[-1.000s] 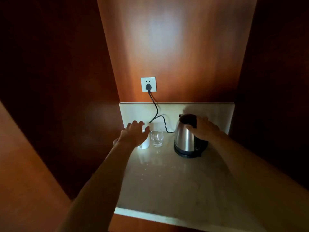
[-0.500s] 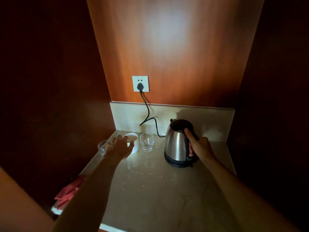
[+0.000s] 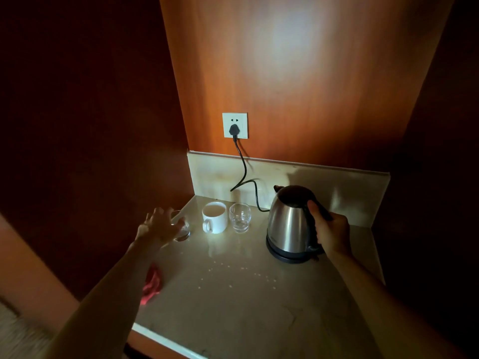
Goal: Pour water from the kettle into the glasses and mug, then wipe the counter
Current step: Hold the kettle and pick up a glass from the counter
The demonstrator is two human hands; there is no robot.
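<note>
A stainless-steel electric kettle with a black lid is seen standing upright on its black base at the right rear of the pale stone counter. Its black handle is gripped by the right hand, the fingers being curled round it and the thumb laid along its top. To the left of the kettle, three vessels are set in a row near the back edge: a clear glass, a white mug with its handle turned toward the viewer, and a second clear glass at the far left. This leftmost glass is partly covered by the left hand, whose fingers are spread and loosely extended at the glass; whether the glass is actually touched cannot be told, as the hand is blurred. Small droplets are scattered over the counter in front of the mug and kettle. A red cloth is seen lying at the counter's left edge, partly hidden by the left forearm. A black power cord is run from the base up to a plug seated in a white wall socket, mounted on the wooden back panel above a pale backsplash.
</note>
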